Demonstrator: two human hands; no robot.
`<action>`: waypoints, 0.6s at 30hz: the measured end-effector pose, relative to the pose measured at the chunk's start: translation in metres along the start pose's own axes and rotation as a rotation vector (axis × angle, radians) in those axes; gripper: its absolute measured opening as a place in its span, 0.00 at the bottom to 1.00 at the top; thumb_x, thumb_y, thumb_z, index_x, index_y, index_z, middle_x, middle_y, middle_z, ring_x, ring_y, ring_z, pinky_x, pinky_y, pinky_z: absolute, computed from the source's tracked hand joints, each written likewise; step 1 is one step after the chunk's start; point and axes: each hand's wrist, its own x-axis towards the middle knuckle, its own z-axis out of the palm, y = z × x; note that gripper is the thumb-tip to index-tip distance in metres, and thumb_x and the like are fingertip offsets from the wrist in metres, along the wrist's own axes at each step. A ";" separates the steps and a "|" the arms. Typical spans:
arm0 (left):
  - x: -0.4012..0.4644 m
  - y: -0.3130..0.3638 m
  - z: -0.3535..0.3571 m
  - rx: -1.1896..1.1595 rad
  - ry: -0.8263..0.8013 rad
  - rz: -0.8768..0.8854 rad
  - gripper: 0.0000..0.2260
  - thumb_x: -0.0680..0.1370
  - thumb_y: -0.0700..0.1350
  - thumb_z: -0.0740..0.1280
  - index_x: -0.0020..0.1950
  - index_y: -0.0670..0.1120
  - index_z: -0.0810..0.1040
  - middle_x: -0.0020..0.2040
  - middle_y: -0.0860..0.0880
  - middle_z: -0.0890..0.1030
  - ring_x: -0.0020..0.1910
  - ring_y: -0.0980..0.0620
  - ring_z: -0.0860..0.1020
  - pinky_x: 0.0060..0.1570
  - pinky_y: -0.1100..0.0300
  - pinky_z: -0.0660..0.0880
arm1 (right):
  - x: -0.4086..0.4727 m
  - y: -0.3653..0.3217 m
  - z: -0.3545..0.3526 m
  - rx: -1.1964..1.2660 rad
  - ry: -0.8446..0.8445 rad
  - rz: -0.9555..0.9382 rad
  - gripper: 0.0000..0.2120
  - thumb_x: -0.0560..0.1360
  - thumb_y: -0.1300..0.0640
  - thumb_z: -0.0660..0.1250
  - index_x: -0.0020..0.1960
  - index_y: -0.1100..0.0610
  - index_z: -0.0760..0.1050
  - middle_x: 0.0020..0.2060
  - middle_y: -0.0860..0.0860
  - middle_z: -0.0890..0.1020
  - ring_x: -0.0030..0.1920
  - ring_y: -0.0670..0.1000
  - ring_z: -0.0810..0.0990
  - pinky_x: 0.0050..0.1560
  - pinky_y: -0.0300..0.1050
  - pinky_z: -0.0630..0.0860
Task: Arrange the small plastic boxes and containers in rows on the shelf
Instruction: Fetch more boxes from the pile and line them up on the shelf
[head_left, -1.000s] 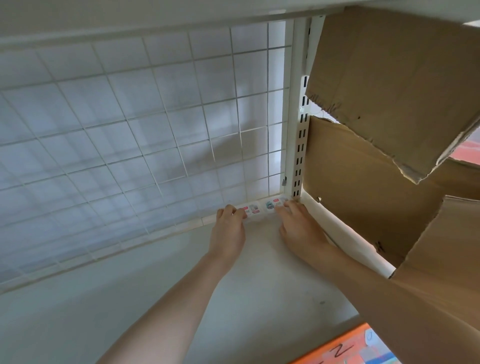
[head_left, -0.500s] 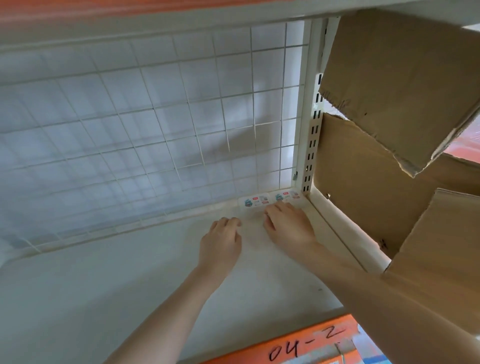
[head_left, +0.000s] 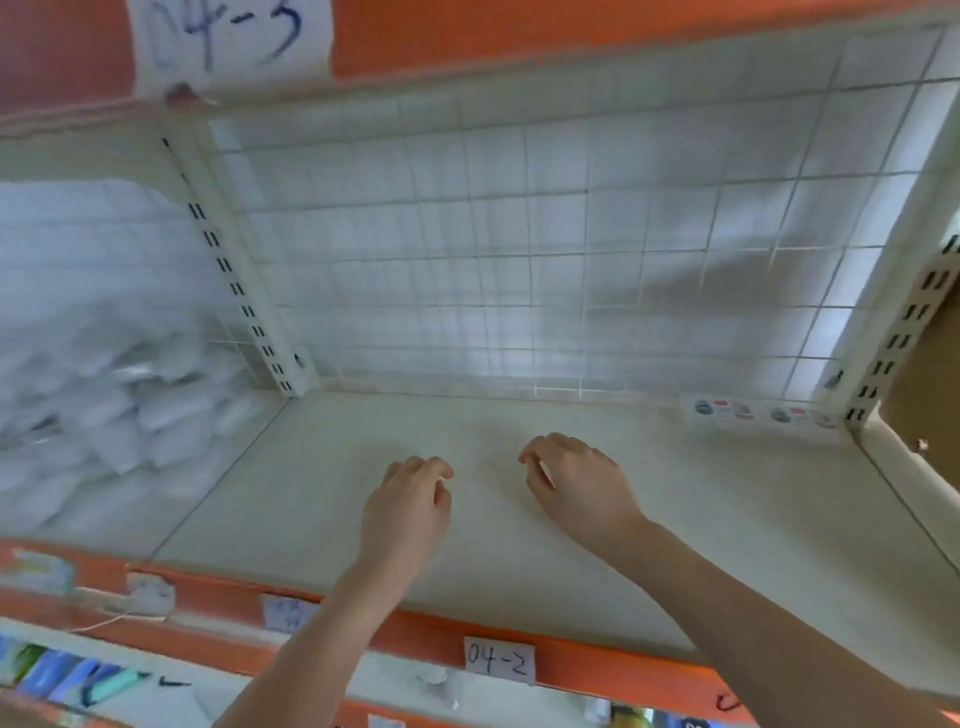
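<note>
Between placements: my left hand (head_left: 408, 506) and right hand (head_left: 576, 486) hover loosely curled, holding nothing, over the shelf (head_left: 727, 545); two small boxes (head_left: 761, 414) sit at its back-right corner. Next, fetch more.

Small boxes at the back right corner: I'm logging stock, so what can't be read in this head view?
- Small boxes: labels too small and blurred.
- White packs in left bay: motion blur hides their kind.
- Left hand, right hand: palms face down, unseen.
</note>
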 end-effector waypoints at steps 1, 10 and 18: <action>-0.003 -0.017 -0.007 0.014 0.016 -0.028 0.13 0.78 0.42 0.58 0.60 0.51 0.76 0.55 0.52 0.77 0.59 0.52 0.71 0.49 0.56 0.71 | 0.002 -0.009 0.006 0.011 -0.011 -0.032 0.11 0.79 0.54 0.56 0.55 0.52 0.76 0.50 0.46 0.79 0.49 0.49 0.77 0.48 0.43 0.72; -0.010 -0.156 -0.062 0.065 0.130 -0.158 0.11 0.76 0.41 0.61 0.56 0.49 0.77 0.52 0.50 0.79 0.55 0.49 0.74 0.47 0.56 0.71 | 0.054 -0.096 0.059 0.003 -0.063 -0.152 0.11 0.79 0.55 0.57 0.56 0.52 0.76 0.50 0.47 0.80 0.50 0.50 0.78 0.47 0.43 0.71; 0.010 -0.243 -0.096 0.058 0.186 -0.130 0.12 0.77 0.41 0.60 0.58 0.49 0.76 0.55 0.50 0.78 0.55 0.49 0.73 0.48 0.56 0.71 | 0.102 -0.199 0.115 0.018 -0.115 -0.201 0.11 0.79 0.54 0.56 0.56 0.52 0.75 0.51 0.47 0.79 0.51 0.52 0.77 0.49 0.46 0.73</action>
